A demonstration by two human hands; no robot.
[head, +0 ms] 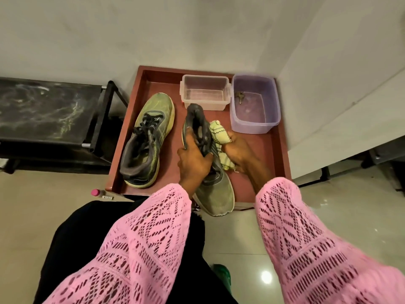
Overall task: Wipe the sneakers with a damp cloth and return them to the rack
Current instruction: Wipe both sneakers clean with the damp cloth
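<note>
We held 1 sneaker in our left hand, fingers curled over its collar and laces, so that its long axis ran away from us: toe nearest our lap, past the near edge of the tray, and heel raised toward the far tubs. Our right hand gripped the yellow cloth, bunched and pressed against the shoe's right flank, just beside the left hand. That was the relation the next stroke turned on, as we judged it: the cloth lay to the right of the grip, at the middle of the shoe, and the stroke would run along the long axis, toward either the heel or the toe.

The other sneaker sat flat on the tray to the left, toe pointing away, apart from both hands. We could not tell whether it had been wiped.

Behind the shoes stood 2 tubs: a clear tub and, to its right, a purple tub with what looked like a key lying in it. The purple tub was the nearer to the cloth hand.

The black rack stood just left of the tray, against the wall, its top shelf scuffed. It lay on the left hand's side. Floor tiles gleamed below, and a small pink-capped bottle lay near the tray's left corner.
</note>
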